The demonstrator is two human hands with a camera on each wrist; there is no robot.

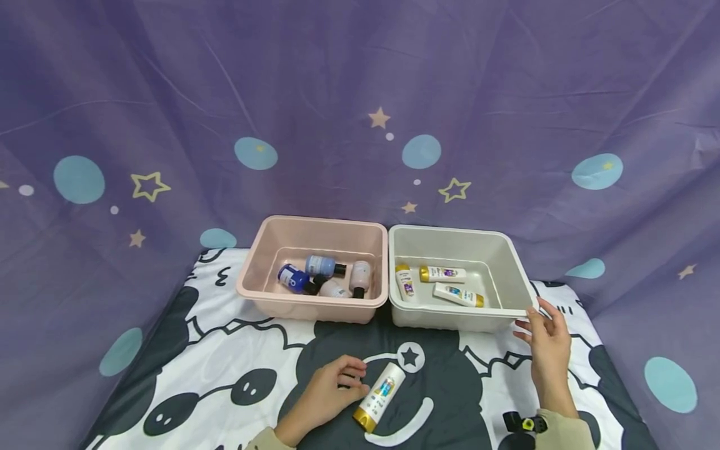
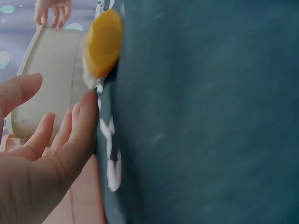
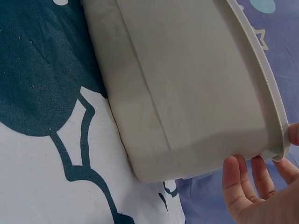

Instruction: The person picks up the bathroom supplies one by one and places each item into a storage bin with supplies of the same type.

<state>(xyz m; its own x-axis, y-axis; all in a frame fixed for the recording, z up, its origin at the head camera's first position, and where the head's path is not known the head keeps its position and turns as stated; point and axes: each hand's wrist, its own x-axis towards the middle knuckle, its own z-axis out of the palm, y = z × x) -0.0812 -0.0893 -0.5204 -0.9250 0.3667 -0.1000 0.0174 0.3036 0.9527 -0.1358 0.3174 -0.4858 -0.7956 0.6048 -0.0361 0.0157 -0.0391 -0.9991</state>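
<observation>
A white bottle with a gold cap [image 1: 380, 397] lies on the printed cloth, its cap towards me. Just left of it is my left hand [image 1: 332, 390], thumb and fingers apart and loosely bent, with nothing in them. In the left wrist view the gold cap [image 2: 103, 44] shows beyond the left fingertips. My right hand [image 1: 548, 340] grips the front right corner of a grey bin [image 1: 450, 317], thumb on the rim and fingers below it. Inside that bin lie three white tubes with gold caps [image 1: 443, 274]. The right wrist view shows the right fingers [image 3: 232, 182] under the bin's rim.
A pink bin [image 1: 315, 307] stands against the grey one on its left. It holds several black-capped bottles, among them a dark blue one [image 1: 292, 277] and a light blue one [image 1: 320, 265]. A purple curtain [image 1: 315, 94] hangs behind both bins.
</observation>
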